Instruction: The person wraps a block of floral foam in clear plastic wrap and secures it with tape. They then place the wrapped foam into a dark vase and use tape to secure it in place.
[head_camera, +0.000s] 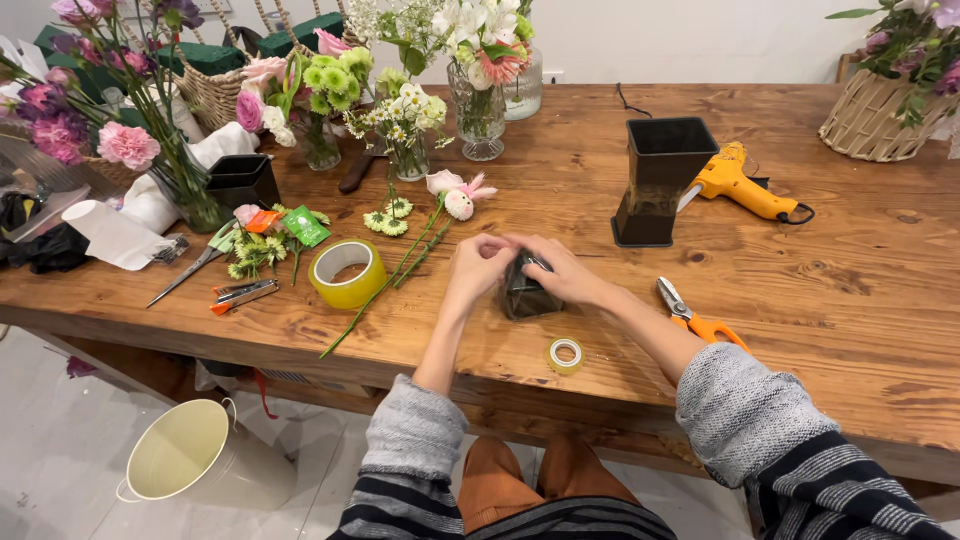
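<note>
Wooden table (820, 270) strewn with flowers: left, a yellow tape roll (347, 273); centre, the left hand (478, 265) and right hand (560, 272) both clasp a small dark container (524, 293), upright between them, equally near; right, orange-handled scissors (695, 318).

Both sleeves (742, 412) are grey knit pushed up the forearms, above a dark, grey-striped sweater (560, 520); trousers (520, 482) are rust-brown.

Bare wood lies open at the lower right of the frame beyond the orange-handled scissors (700, 318), while the wide yellow tape roll (347, 273), long-stemmed cut flowers (400, 262) and tall black plastic container (660, 180) crowd the centre.
</note>
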